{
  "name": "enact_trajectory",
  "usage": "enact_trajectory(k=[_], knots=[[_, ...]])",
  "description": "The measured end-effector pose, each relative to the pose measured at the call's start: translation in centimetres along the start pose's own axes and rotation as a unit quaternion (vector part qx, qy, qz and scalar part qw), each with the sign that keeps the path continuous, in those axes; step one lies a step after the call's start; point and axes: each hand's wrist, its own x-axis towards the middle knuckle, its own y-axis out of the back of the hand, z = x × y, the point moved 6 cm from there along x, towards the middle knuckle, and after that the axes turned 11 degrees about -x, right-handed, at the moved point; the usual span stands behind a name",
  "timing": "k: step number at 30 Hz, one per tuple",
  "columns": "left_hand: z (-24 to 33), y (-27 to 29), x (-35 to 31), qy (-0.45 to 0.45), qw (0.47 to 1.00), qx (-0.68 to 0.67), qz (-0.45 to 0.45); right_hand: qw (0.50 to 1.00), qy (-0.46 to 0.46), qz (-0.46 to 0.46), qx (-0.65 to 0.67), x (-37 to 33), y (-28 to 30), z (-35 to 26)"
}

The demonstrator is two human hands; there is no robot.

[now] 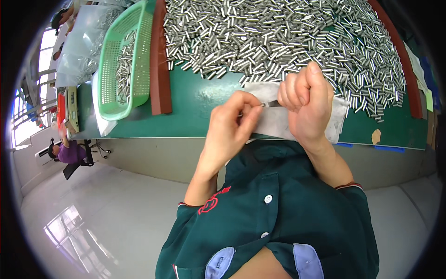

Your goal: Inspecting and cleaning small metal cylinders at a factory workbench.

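Observation:
My left hand (pixel 230 123) is closed, thumb and fingers pinching a small metal pin (pixel 264 104) whose end shows at the fingertips. My right hand (pixel 309 102) is a fist around a dark, flat, blade-like tool (pixel 274 103). Only the tool's front part shows, pointing left; the fist hides its handle. The tip meets or nearly meets the pin's end. Beneath both hands a pale grey cloth (pixel 272 123) lies at the table's front edge. A wide heap of short, shiny metal pins (pixel 260 39) spreads just beyond it.
Red-brown bars (pixel 160 88) border the heap on both sides of the green table (pixel 195 100). A green basket (pixel 104 93) with pins stands left, near clear plastic bags (pixel 79 51) and a scale (pixel 72 109). Farther left, a person in purple (pixel 72 152) sits.

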Motion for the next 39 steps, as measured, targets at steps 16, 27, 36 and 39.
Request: enact_trajectory(k=[16,27,36,39], knots=[[-0.1,-1.6,-0.3,-0.093,0.983,0.156,0.034,0.996,-0.048,0.019,0.077,0.1,1.3,0.5],[0.0,-1.4,-0.2,-0.091,0.984,0.149,0.035,0.995,-0.051,0.019,0.085,0.3,1.3,0.6],[0.1,-1.4,-0.2,-0.088,0.985,0.141,0.042,0.998,-0.042,0.005,0.048,-0.1,0.4,0.3],[0.4,-1.0,-0.3,-0.086,0.988,0.106,0.073,0.998,-0.035,0.005,0.055,0.1,0.1,0.3]])
